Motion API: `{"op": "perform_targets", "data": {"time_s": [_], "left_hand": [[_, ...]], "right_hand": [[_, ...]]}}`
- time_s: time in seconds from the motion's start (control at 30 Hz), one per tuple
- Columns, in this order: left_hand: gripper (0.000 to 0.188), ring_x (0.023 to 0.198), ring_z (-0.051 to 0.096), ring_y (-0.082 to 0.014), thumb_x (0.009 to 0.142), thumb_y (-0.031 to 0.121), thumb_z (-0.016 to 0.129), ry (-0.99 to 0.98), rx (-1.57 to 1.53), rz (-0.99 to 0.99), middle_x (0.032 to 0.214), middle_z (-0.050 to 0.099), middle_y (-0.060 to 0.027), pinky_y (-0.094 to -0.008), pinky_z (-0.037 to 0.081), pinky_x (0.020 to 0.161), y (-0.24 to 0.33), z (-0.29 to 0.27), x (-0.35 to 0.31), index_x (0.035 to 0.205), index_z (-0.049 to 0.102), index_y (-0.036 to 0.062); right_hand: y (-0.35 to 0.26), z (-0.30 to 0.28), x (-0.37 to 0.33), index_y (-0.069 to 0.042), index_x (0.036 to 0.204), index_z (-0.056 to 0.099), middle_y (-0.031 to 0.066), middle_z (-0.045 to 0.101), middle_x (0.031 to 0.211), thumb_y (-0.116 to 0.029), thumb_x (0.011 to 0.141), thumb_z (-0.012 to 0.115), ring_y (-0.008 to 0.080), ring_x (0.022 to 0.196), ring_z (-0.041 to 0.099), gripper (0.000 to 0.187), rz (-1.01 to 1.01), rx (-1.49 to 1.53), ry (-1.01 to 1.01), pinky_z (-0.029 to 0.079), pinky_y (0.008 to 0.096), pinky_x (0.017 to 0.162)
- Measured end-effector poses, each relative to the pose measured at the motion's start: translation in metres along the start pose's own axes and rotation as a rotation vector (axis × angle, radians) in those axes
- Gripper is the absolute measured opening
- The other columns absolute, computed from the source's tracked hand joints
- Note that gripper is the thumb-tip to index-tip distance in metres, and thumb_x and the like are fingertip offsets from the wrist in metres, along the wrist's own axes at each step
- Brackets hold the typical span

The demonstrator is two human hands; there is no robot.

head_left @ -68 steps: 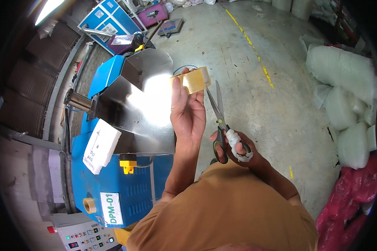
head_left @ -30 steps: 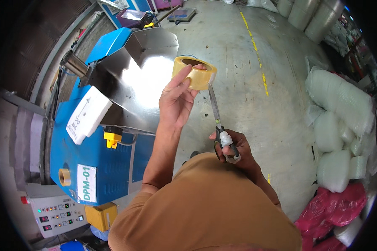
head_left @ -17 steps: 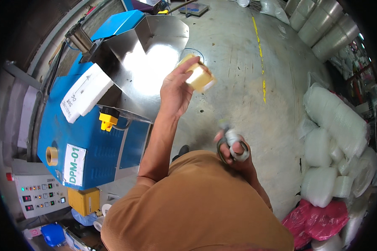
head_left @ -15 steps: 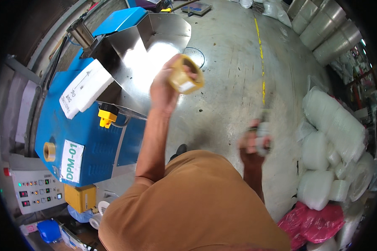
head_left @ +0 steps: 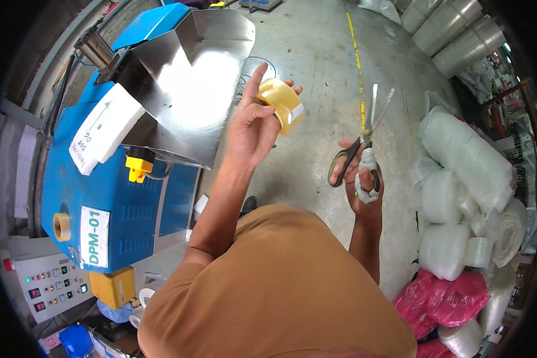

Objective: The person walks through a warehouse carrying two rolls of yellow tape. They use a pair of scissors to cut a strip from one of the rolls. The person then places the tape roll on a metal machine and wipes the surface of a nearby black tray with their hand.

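Observation:
My left hand (head_left: 249, 136) is raised beside the metal hopper and holds a roll of yellowish clear packing tape (head_left: 290, 102). The roll hangs on the fingers, which pass through its core; the index finger points up and away, free of it. In my right hand (head_left: 371, 194) is a pair of scissors (head_left: 367, 135), my fingers through the handle loops. Their blades are spread apart and point up, with nothing between them. One dark handle has green edging; the other is wrapped in white material. Open floor space separates the tape from the scissors.
At left stands a blue machine (head_left: 122, 218) with a shiny metal hopper (head_left: 212, 89), a white foam block (head_left: 106, 128) and another tape roll (head_left: 61, 227). A control panel (head_left: 52, 285) is below. Bubble wrap rolls (head_left: 468, 155) and pink wrap (head_left: 444, 298) are piled at right.
My left hand has turned, tilting the tape roll, and its index finger now stretches out. The right hand has risen slightly; the scissors, blurred before, now show spread blades. The view has shifted a little.

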State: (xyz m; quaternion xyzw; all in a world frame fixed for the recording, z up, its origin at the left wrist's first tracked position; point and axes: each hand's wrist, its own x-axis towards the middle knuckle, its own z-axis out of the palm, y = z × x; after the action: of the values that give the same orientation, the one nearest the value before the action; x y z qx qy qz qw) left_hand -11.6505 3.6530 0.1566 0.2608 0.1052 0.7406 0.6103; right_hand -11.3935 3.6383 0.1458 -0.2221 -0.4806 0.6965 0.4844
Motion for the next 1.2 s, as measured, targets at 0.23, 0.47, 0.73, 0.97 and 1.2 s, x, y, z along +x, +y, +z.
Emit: {"op": "perform_targets", "data": {"time_s": [0.23,0.47,0.73,0.97,1.2], "left_hand": [[0.07,0.137,0.056,-0.0422,0.109,0.024,0.053,-0.1,-0.119,0.098,0.131,0.064,-0.0217,-0.0507,0.042,0.118,-0.004,0.01,0.018,0.168,0.015,0.0202],[0.05,0.139,0.054,-0.0417,0.114,0.034,0.043,-0.105,-0.195,0.129,0.139,0.061,-0.0237,-0.0511,0.038,0.122,-0.006,0.034,0.021,0.161,0.033,0.0193],[0.048,0.14,0.054,-0.0362,0.116,0.034,0.04,-0.041,-0.219,0.188,0.145,0.058,-0.0253,-0.0508,0.038,0.123,-0.014,0.038,0.022,0.162,0.038,0.023],[0.047,0.137,0.055,-0.0308,0.115,0.029,0.043,-0.134,-0.202,0.22,0.141,0.061,-0.0189,-0.0478,0.04,0.118,-0.014,0.043,0.023,0.161,0.033,0.0242],[0.046,0.14,0.051,-0.0342,0.115,0.034,0.043,-0.122,-0.109,0.254,0.145,0.058,-0.0198,-0.0499,0.037,0.122,-0.025,0.044,0.023,0.159,0.038,0.0219]], "right_hand": [[0.024,0.047,-0.014,-0.003,0.139,0.055,0.0101,0.072,0.094,-0.021,0.089,0.083,0.0194,0.085,0.069,0.06,0.217,0.065,-0.284,0.052,0.0334,0.081],[0.031,0.053,-0.01,-0.005,0.133,0.062,0.0046,0.064,0.083,-0.027,0.087,0.085,0.0147,0.075,0.061,0.056,0.324,0.176,-0.343,0.047,0.0304,0.07],[0.032,0.052,-0.016,-0.003,0.133,0.063,0.0047,0.064,0.083,-0.043,0.085,0.087,0.0154,0.072,0.06,0.067,0.252,0.175,-0.293,0.047,0.0306,0.068],[0.04,0.045,-0.021,-0.001,0.132,0.062,0.0047,0.063,0.082,-0.058,0.084,0.084,0.0154,0.07,0.059,0.077,0.224,0.226,-0.3,0.045,0.0297,0.064],[0.039,0.045,-0.024,0.0,0.134,0.061,0.0039,0.062,0.083,-0.07,0.081,0.082,0.0152,0.072,0.057,0.09,0.247,0.297,-0.297,0.044,0.0299,0.065]]}}
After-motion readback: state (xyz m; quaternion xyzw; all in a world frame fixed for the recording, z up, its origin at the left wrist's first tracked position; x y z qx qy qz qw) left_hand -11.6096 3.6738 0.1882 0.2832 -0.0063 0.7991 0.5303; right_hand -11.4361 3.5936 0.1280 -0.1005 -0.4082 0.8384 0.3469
